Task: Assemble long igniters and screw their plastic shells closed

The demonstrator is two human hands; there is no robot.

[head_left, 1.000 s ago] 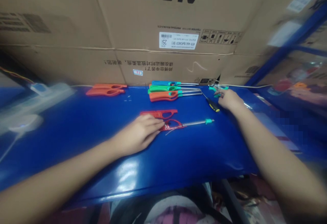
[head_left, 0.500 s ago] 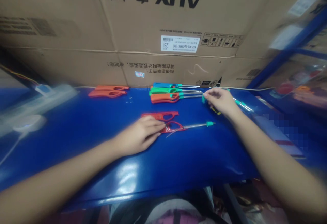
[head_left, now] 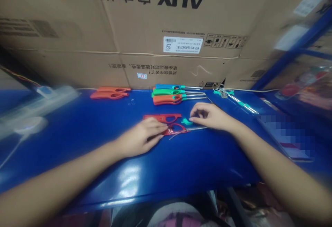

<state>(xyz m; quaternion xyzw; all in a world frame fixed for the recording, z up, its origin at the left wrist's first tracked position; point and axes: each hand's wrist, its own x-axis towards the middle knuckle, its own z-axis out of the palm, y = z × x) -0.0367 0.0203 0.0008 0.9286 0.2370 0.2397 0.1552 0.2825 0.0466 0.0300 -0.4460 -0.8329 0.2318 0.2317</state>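
On the blue table, my left hand (head_left: 142, 135) is closed on the handle end of a red lighter shell half (head_left: 177, 129), whose trigger loop points right. A thin metal tube (head_left: 197, 128) runs out of that shell, its far end hidden under my right hand. Just behind lies a second red shell half (head_left: 166, 117), partly covered by my left fingers. My right hand (head_left: 209, 115) pinches a small green plastic trigger (head_left: 186, 121) between thumb and fingertips, close to the right end of both red halves. A thin wire (head_left: 173, 136) sticks out below the held shell.
Lighters with orange (head_left: 166, 99), green and blue handles lie side by side behind my hands. Orange shells (head_left: 110, 93) are at back left. Metal tubes with green parts (head_left: 241, 103) lie at back right. A cardboard sheet (head_left: 145, 30) stands behind; a power strip (head_left: 55, 99) is left.
My right hand has come from the parts at the back right toward the red shells, bringing the green trigger. My left hand stays in place on the red shell.
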